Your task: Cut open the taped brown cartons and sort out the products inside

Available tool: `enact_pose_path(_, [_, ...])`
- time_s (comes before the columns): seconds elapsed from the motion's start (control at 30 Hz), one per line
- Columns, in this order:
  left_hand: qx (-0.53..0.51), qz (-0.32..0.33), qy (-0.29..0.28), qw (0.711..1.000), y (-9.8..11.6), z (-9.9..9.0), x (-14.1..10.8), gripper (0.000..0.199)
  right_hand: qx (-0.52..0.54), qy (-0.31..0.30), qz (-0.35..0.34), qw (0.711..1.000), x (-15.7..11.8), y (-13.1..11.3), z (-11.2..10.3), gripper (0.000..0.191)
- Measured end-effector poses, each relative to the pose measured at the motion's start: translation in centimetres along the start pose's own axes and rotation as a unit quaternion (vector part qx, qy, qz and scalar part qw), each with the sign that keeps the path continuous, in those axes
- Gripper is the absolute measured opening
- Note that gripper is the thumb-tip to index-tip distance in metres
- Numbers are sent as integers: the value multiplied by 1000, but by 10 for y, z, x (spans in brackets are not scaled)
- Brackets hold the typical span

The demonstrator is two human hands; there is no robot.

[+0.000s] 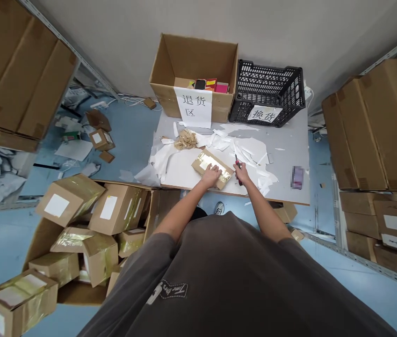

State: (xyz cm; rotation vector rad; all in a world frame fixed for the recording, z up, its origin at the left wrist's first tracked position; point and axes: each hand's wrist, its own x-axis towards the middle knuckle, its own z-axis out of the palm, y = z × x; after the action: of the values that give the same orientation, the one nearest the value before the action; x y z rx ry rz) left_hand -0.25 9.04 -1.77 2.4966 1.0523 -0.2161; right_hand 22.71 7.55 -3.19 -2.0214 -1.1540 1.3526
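A small cardboard box (219, 161) sealed with shiny clear tape sits at the front of the table, a white label on its top. My left hand (211, 175) lies on top of it with the fingers stretched out, partly covering the label. Just right of the box, my right hand (242, 173) is closed around a utility knife (238, 164) with a red and black handle. Its dark tip points away from me, apart from the box. Torn white paper scraps (245, 152) and a crumpled bundle of brown paper (186, 140) lie beyond the box.
An open carton (161, 100) with a paper sign and a black plastic crate (268, 89) stand at the table's back. A blurred purple item (297, 178) lies at right. Below left, a large carton (81, 297) holds several taped boxes. Shelves with cartons (373, 131) flank both sides.
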Motion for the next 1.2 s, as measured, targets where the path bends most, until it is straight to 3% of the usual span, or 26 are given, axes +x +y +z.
enact_pose_path(0.1, [-3,-38,7,999,15,6,5,92,13,-79,31,996,-29,21,-19,32])
enact_pose_path(0.23, [-13,-68,21,997,24,13,3,89,-61,-181,-6,982,-49,38,-28,32])
enact_pose_path(0.43, [-41,-76,22,996,22,14,2,84,-112,-164,-21,980,-45,34,-25,29])
enact_pose_path(0.6, [-12,-83,12,996,28,11,5,89,-95,-223,18,970,-43,30,-30,30])
enact_pose_path(0.77, [-3,-90,17,996,32,6,0,82,-54,-270,59,960,-44,31,-30,36])
enact_pose_path(1.03, [-1,-92,19,996,38,0,-5,77,13,-317,60,946,-60,39,-10,52])
enact_pose_path(1.2, [-13,-159,6,987,54,4,-9,84,11,-274,51,960,-64,46,-18,46])
